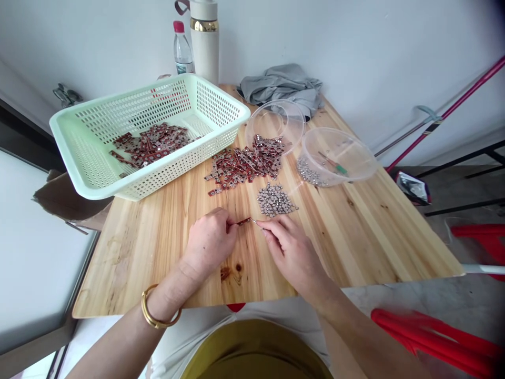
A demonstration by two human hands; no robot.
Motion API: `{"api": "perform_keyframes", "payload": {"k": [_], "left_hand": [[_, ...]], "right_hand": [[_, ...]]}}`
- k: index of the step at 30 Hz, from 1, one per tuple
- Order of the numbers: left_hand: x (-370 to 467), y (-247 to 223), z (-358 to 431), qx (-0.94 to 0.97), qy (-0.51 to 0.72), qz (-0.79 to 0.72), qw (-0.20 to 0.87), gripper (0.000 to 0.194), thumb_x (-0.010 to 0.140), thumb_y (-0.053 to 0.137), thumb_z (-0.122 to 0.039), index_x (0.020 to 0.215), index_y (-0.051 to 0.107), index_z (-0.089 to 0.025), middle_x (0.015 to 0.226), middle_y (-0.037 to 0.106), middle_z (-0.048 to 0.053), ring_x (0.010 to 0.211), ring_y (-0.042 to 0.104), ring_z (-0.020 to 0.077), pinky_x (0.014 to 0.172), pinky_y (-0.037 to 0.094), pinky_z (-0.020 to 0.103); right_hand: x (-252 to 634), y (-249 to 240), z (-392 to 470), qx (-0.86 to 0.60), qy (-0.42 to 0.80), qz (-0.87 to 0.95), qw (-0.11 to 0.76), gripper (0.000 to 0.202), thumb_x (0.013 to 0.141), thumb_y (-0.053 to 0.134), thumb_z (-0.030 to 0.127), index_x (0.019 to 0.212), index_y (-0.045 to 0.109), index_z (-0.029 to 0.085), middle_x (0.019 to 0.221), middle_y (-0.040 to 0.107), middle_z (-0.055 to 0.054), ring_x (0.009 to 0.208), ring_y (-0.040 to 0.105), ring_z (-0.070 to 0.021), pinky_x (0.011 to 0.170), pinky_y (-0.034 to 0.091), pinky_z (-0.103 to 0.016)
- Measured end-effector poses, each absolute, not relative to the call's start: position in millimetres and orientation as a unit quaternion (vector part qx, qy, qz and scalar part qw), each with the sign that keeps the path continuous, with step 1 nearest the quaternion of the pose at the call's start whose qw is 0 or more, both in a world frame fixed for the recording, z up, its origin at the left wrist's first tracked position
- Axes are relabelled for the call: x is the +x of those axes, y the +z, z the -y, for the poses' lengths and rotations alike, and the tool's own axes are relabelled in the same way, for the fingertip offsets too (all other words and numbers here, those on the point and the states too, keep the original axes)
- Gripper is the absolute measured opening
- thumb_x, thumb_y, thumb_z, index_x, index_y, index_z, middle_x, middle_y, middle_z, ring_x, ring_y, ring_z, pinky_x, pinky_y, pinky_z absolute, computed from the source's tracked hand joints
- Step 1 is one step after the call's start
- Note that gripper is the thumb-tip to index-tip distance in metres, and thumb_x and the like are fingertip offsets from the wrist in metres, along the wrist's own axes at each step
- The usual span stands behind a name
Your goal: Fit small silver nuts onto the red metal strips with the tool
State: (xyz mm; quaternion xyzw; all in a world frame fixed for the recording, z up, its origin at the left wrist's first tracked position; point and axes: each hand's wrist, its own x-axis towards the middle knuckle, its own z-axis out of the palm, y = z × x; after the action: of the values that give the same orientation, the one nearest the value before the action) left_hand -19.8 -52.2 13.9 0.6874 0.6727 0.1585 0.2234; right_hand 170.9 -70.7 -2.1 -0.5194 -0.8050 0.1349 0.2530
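Near the front of the wooden table, my left hand [213, 236] pinches a small reddish-brown strip [243, 221] by its left end. My right hand [288, 247] grips a thin metal tool [254, 221], its tip touching or very near the strip's right end. Just beyond my right hand lies a pile of small silvery round pieces [274, 200]. Behind that is a heap of reddish-brown strips with metal dots [248, 164]. Whether my right fingers hold anything besides the tool is hidden.
A pale green basket [158, 181] with more strips stands at the left. Two clear round tubs [366, 158] are at the right and centre back. Behind are a grey cloth [282, 84], a bottle [182, 50] and a white flask [205, 47].
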Motion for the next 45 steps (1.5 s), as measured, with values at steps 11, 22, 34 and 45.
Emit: {"api": "perform_keyframes", "payload": {"k": [11, 22, 34, 45], "left_hand": [[-18.3, 12.3, 51.4, 0.689, 0.156, -0.675, 0.214, 0.012, 0.082, 0.055, -0.02, 0.073, 0.062, -0.021, 0.076, 0.069, 0.002, 0.071, 0.063, 0.019, 0.06, 0.04, 0.028], [-18.7, 13.4, 51.3, 0.692, 0.156, -0.67, 0.219, 0.012, 0.082, 0.054, -0.022, 0.072, 0.06, -0.021, 0.076, 0.068, 0.002, 0.07, 0.062, 0.0185, 0.061, 0.039, 0.028], [-18.1, 12.8, 52.5, 0.692, 0.155, -0.671, 0.216, 0.012, 0.082, 0.054, -0.021, 0.073, 0.062, -0.021, 0.077, 0.068, 0.002, 0.071, 0.063, 0.0191, 0.06, 0.039, 0.028], [-29.4, 9.0, 52.1, 0.7, 0.229, -0.627, 0.255, 0.013, 0.084, 0.059, -0.02, 0.071, 0.061, -0.021, 0.076, 0.068, 0.001, 0.07, 0.062, 0.0158, 0.065, 0.044, 0.027]], "right_hand": [[166.2, -4.0, 72.7, -0.522, 0.139, 0.804, 0.247, 0.028, 0.098, 0.043, 0.018, 0.112, 0.067, 0.02, 0.09, 0.058, -0.006, 0.079, 0.062, -0.017, 0.072, 0.051, -0.03], [166.4, -6.7, 73.6, -0.484, 0.121, 0.823, 0.271, 0.029, 0.098, 0.042, 0.016, 0.118, 0.063, 0.019, 0.098, 0.06, -0.007, 0.083, 0.064, -0.0151, 0.073, 0.051, -0.027], [163.1, -3.9, 73.8, -0.476, 0.102, 0.849, 0.205, 0.032, 0.098, 0.041, 0.017, 0.123, 0.062, 0.02, 0.099, 0.062, -0.007, 0.08, 0.065, -0.0158, 0.068, 0.052, -0.026], [177.5, 3.9, 60.6, -0.514, 0.135, 0.796, 0.29, 0.023, 0.094, 0.049, 0.018, 0.114, 0.061, 0.02, 0.099, 0.067, -0.006, 0.085, 0.066, -0.0178, 0.075, 0.054, -0.03]]}}
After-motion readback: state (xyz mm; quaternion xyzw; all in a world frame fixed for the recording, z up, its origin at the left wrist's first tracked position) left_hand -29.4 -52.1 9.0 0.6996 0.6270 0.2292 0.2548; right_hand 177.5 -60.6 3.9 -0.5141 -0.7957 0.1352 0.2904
